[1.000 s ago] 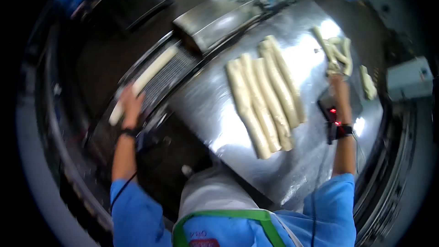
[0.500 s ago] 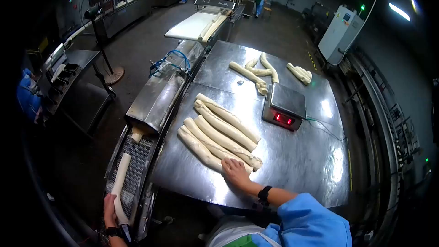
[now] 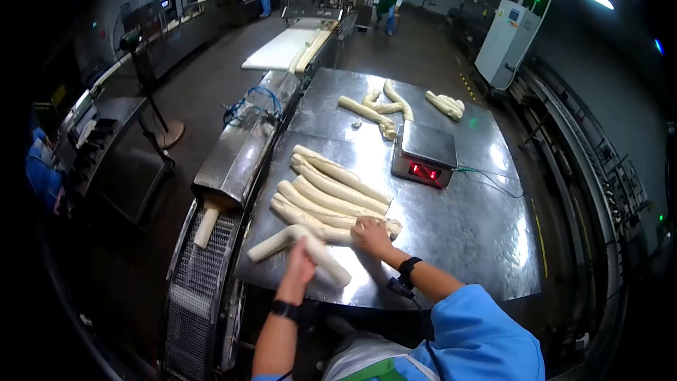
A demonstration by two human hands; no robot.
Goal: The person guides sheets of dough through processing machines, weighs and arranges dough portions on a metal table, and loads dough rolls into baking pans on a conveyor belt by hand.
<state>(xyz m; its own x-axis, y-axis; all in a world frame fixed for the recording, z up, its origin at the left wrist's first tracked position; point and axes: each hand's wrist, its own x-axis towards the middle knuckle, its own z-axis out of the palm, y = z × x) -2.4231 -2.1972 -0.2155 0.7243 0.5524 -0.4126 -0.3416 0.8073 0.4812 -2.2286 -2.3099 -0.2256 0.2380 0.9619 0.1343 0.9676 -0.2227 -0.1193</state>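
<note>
My left hand [image 3: 301,261] is closed round the middle of a pale dough roll [image 3: 328,267], which bends over it above the near left part of the steel table [image 3: 451,254]. My right hand [image 3: 374,236] has its fingers curled over the near right end of a dough roll [image 3: 310,220] in the row. Several more thick dough rolls [image 3: 338,180] lie side by side there, slanting down to the right. The undersides of the right fingers are hidden.
A scale [image 3: 427,148] with a red display stands on the table, dough pieces [image 3: 381,108] behind it. Along the left runs a mesh conveyor [image 3: 194,282], where another dough roll [image 3: 206,228] comes out from under a metal cover [image 3: 243,148]. Other people [image 3: 389,0] stand farther off.
My left hand has lifted the dough roll off the conveyor and brought it right, over the table. My right hand's fingers have curled at the row's end. Another roll has emerged farther from the cover.
</note>
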